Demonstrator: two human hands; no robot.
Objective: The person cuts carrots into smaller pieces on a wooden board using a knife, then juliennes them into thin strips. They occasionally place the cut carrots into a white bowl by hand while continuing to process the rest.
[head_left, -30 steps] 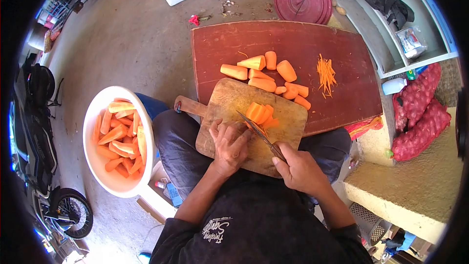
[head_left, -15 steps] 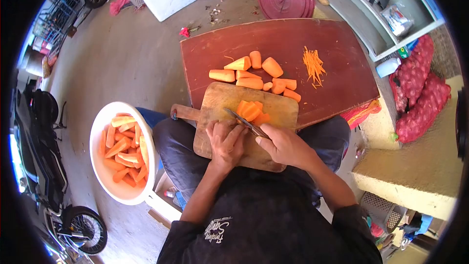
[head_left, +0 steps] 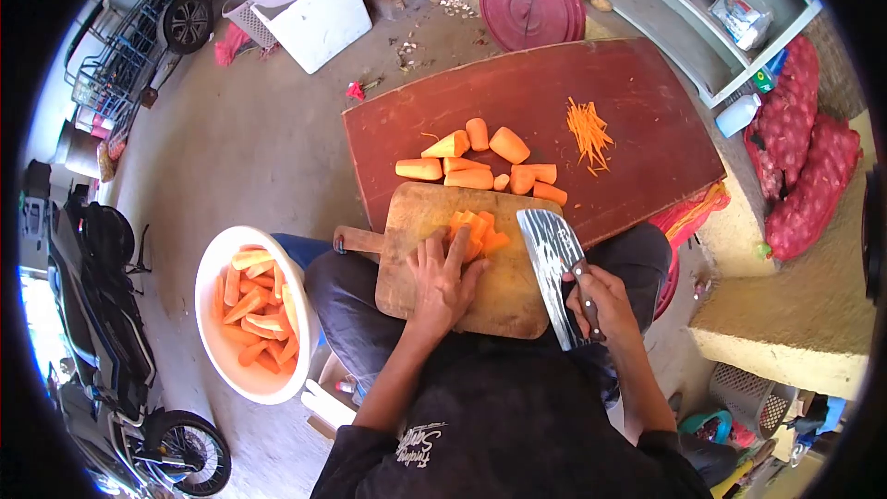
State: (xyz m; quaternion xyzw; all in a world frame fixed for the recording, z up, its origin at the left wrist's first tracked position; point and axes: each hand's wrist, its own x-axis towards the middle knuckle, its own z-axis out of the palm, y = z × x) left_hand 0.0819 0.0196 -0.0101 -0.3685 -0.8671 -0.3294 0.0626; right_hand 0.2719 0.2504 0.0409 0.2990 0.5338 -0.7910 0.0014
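Note:
A wooden cutting board with a handle at its left rests over the lap. My left hand lies spread on it, fingertips touching a pile of carrot slices. In my right hand is the handle of a wide cleaver, its blade tilted up at the board's right edge, apart from the slices. Beyond the board, carrot chunks sit on a red-brown table, with thin carrot shreds farther right.
A white bowl of carrot pieces stands at the left. A motorbike is at the far left, a white box and red lid lie beyond, and red net sacks and a shelf are at the right.
The cleaver has moved right, away from the carrot slices, and its broad blade now shows. My left hand has spread its fingers toward the slices. The camera view has shifted slightly.

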